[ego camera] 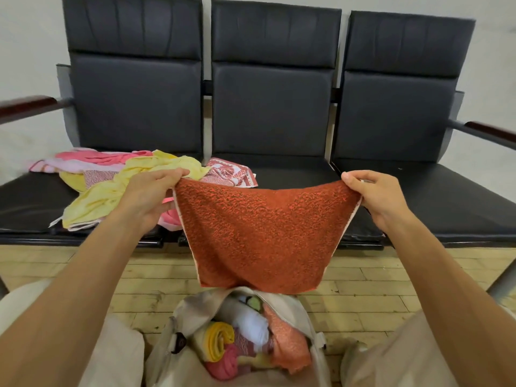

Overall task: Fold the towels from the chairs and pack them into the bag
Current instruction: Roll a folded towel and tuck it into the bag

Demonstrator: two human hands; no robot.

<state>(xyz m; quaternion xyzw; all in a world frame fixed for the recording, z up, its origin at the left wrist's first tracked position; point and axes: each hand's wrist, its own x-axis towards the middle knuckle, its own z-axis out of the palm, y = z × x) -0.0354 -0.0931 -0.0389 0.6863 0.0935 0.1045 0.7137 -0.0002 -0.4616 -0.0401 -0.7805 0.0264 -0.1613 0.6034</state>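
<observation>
Nothing legible is showing here: no words, numbers, brand names or signs are appearing on anything in view. A small dark patch (178, 342) on the beige bag (164, 358) is carrying a faint mark, but it is too small and blurred to read.

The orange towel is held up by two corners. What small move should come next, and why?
Probably bring the left hand across to the right hand, folding the orange towel in half: it hangs flat and unfolded, one top corner in each grip.
</observation>
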